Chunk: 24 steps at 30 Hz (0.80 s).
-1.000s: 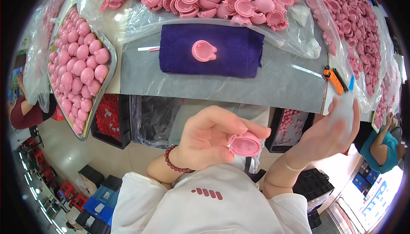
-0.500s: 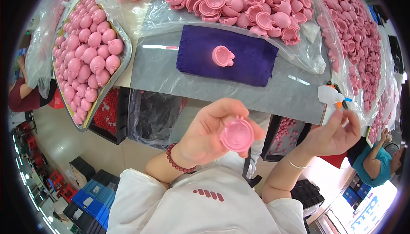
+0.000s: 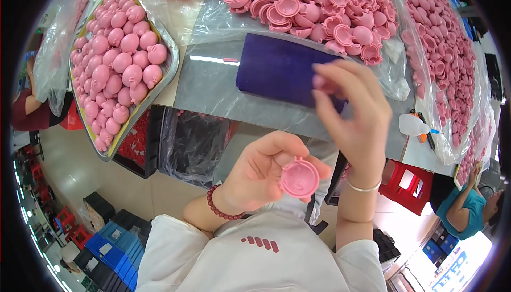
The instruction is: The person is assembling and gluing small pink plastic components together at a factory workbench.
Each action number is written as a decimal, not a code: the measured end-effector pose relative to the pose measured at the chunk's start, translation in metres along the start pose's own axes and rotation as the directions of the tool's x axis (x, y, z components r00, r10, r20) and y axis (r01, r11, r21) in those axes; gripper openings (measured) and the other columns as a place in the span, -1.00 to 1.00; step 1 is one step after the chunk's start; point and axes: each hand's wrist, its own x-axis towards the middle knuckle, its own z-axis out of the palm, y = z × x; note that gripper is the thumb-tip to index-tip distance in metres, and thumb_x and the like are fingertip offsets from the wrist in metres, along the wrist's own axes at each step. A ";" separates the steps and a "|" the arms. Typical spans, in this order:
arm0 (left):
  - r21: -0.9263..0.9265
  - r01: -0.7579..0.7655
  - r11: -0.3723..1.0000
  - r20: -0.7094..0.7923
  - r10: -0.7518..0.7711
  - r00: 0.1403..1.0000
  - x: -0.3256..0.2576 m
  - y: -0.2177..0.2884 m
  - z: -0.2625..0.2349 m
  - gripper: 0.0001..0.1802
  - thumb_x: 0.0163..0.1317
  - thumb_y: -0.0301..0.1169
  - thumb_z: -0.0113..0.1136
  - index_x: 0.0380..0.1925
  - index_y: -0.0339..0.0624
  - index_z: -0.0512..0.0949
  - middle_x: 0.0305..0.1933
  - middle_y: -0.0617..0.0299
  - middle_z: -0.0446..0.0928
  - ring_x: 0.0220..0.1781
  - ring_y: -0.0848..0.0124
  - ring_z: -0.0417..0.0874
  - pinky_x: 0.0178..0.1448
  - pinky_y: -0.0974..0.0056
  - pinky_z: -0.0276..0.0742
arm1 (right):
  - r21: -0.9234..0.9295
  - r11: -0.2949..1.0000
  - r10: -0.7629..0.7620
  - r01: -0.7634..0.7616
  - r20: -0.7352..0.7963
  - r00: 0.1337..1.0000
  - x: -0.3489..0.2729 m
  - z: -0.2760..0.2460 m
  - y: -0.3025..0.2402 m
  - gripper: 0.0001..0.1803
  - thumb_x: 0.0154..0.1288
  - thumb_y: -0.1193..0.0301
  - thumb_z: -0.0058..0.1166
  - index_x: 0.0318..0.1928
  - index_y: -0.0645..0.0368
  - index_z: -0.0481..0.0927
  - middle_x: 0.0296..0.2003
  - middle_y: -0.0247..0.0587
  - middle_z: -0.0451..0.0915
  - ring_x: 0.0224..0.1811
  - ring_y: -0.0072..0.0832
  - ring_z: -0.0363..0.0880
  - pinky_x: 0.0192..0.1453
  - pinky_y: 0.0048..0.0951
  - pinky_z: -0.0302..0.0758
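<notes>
In my left hand (image 3: 255, 172) is a pink plastic half-shell (image 3: 299, 178), its round hollow side facing up, gripped at the edge between thumb and fingers. My right hand (image 3: 354, 105), smeared by motion, is over the right part of a folded dark purple cloth (image 3: 282, 71) on the grey tabletop. Between its thumb and fingers shows a bit of a second pink half-shell (image 3: 319, 82); most of that piece is hidden by the fingers.
A heap of pink half-shells (image 3: 314, 12) lies at the back on plastic sheeting. Round pink pieces fill a metal tray (image 3: 171, 60) at left. More shells lie in a bag at right, near a white squeeze bottle (image 3: 412, 125). Black bins (image 3: 186, 148) stand below the table edge.
My right hand has moved left and away from me, from near the bottle to the cloth. The shell that lay on the cloth is now in its fingers. My left hand still holds its shell.
</notes>
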 end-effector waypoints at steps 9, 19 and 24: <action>0.372 -0.100 0.923 -0.087 0.142 0.986 0.007 -0.002 0.010 -0.43 -0.12 -0.42 0.43 -0.14 -0.30 0.33 -0.12 -0.10 0.50 0.03 0.12 0.53 0.02 0.21 0.53 | -0.125 0.976 0.137 -0.177 -0.273 0.952 -0.071 -0.028 0.021 -0.75 -0.21 0.74 0.12 -0.44 0.25 0.42 -0.21 -0.07 0.49 -0.29 -0.36 0.56 -0.28 -0.50 0.54; 0.464 -0.118 0.878 -0.044 0.156 0.987 0.010 -0.005 0.011 -0.42 -0.10 -0.43 0.41 -0.11 -0.35 0.32 -0.16 0.00 0.49 0.03 0.10 0.53 0.05 0.19 0.51 | -0.305 0.931 0.165 -0.198 -0.133 0.977 -0.064 -0.033 0.014 -0.62 -0.27 0.65 0.22 -0.28 0.21 0.55 -0.26 -0.15 0.54 -0.22 -0.27 0.48 -0.17 -0.37 0.43; 0.459 -0.101 0.883 -0.098 0.163 0.982 0.010 -0.010 0.013 -0.45 -0.08 -0.52 0.37 -0.08 -0.39 0.34 -0.06 -0.16 0.47 0.05 0.12 0.51 0.08 0.18 0.48 | 0.230 0.965 0.149 -0.123 -0.096 0.984 -0.065 -0.044 -0.015 -0.62 -0.11 0.35 0.31 -0.25 0.24 0.55 -0.32 -0.13 0.54 -0.28 -0.29 0.47 -0.20 -0.43 0.39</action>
